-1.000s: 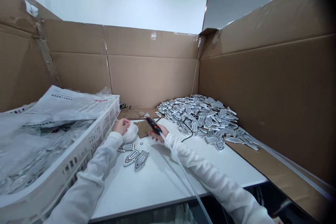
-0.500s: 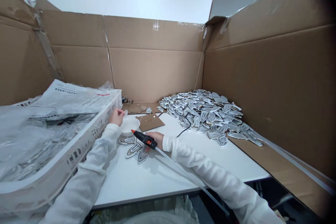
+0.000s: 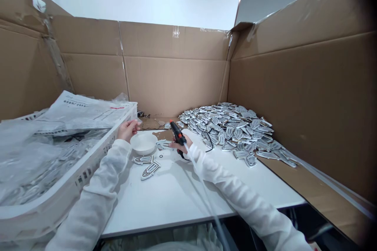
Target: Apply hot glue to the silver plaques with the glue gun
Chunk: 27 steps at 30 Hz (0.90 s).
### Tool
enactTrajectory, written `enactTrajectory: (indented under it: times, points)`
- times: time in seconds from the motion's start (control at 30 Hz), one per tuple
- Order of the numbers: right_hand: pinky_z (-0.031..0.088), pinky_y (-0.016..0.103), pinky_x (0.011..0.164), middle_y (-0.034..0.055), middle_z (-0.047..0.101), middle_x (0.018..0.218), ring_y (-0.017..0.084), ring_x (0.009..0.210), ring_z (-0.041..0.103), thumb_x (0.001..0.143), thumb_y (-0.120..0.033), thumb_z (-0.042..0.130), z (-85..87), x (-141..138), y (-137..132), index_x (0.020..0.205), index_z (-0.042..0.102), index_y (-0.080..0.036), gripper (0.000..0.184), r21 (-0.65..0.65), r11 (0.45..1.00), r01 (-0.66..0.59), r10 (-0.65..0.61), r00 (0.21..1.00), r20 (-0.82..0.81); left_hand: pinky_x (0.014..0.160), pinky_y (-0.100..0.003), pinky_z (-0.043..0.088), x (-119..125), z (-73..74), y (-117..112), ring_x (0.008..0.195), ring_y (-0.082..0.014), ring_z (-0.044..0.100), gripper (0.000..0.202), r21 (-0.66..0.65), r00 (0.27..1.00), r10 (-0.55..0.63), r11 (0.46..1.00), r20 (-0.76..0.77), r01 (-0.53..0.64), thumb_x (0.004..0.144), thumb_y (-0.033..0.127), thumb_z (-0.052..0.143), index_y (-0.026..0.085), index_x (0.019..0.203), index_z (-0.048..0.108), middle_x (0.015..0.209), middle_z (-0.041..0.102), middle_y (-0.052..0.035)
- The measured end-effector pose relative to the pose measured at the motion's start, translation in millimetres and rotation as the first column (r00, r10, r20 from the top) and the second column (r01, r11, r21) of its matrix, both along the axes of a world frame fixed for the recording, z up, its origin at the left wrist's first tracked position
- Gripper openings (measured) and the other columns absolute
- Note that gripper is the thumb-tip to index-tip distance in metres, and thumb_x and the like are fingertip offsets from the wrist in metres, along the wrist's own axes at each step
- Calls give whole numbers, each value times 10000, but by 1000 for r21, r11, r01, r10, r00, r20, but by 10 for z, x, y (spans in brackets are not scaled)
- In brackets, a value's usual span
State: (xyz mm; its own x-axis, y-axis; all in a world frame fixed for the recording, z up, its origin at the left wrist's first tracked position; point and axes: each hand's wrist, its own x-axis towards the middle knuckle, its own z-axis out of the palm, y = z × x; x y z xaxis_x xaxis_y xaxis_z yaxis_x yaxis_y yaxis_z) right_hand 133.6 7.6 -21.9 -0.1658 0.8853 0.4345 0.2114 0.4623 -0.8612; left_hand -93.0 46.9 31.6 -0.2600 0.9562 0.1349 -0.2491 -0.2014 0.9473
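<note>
My right hand [image 3: 184, 145] is wrapped round a black and orange hot glue gun [image 3: 178, 135], its orange nozzle pointing up and away from me. A long translucent glue stick runs back from the gun. At the fingertips of that hand is a grey-white arch-shaped piece [image 3: 163, 144]; I cannot tell if it is gripped. My left hand [image 3: 128, 130] is pinched between the white basket and a white bowl [image 3: 144, 144], and whatever is in its fingers is too small to make out. Two patterned arch-shaped pieces [image 3: 150, 170] lie in front of the bowl.
The white basket [image 3: 82, 178] on the left holds plastic-wrapped pieces and a printed bag [image 3: 85, 111]. A large heap of similar pieces [image 3: 226, 125] lies at the back right. Cardboard walls [image 3: 173, 78] surround the white table [image 3: 165, 208]. A small dark ring [image 3: 161, 156] lies by the bowl.
My right hand has moved up and away with the glue gun, its nozzle swinging from leftward to upward. The third arch-shaped piece has shifted to beside the bowl. My left hand has moved slightly left.
</note>
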Motion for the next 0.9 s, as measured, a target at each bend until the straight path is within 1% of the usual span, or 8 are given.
enactTrajectory:
  times: [0.07,0.13,0.17,0.23,0.33,0.43,0.67,0.9]
  points:
    - [403,256,488,-24,480,591,104,493,457,521,-394,660,4,0,31,642,442,-176,332,-18,995,99,-100,988,-121,377,-133,300,182,-23,-117,411,-23,449,213,26,993,-120,992,2,120,587,240,668,120,712,543,575,554,30]
    - [404,257,465,-24,478,595,101,468,459,522,-399,653,-10,-17,50,646,416,-181,345,-65,982,175,-186,946,-266,366,-134,275,425,-85,-257,386,-20,408,284,41,957,-287,957,-48,289,541,298,704,123,690,538,500,498,56]
    - [406,257,459,-26,475,593,100,458,462,516,-394,654,-17,-31,52,646,406,-184,350,-80,977,198,-214,921,-327,359,-139,262,548,-127,-325,378,-24,402,311,34,929,-358,931,-93,362,533,331,707,126,689,532,491,495,56]
    - [417,258,464,-35,462,587,98,451,469,511,-384,652,-21,-68,39,643,398,-186,349,-77,973,220,-232,886,-403,353,-152,257,756,-214,-436,386,-43,433,353,7,888,-428,900,-166,435,529,382,700,134,694,512,548,552,27]
    - [444,261,494,-40,455,585,99,461,489,522,-373,647,2,-120,-18,637,407,-183,327,-46,981,190,-191,880,-436,354,-165,267,895,-297,-511,406,-60,467,376,3,887,-409,908,-213,420,538,422,677,135,689,487,667,620,-31]
    - [472,269,521,-31,485,617,117,494,536,550,-373,646,31,-137,-80,679,436,-176,316,-46,993,106,-116,902,-415,350,-170,255,855,-288,-497,408,-65,463,369,-3,903,-354,931,-244,364,540,428,666,126,675,502,681,633,-55]
    - [517,291,567,16,559,735,139,608,564,581,-407,641,19,-113,-82,815,522,-167,356,-37,998,43,-55,905,-422,410,-218,357,719,-195,-436,418,-97,485,315,-5,846,-287,948,-450,319,539,403,663,122,652,573,606,646,-65]
    - [513,297,553,26,567,769,127,544,551,609,-384,638,13,-120,-118,877,531,-163,364,-19,999,46,-50,931,-363,418,-229,378,742,-211,-466,392,-103,481,329,6,835,-286,945,-470,327,554,425,657,119,646,578,510,613,-40]
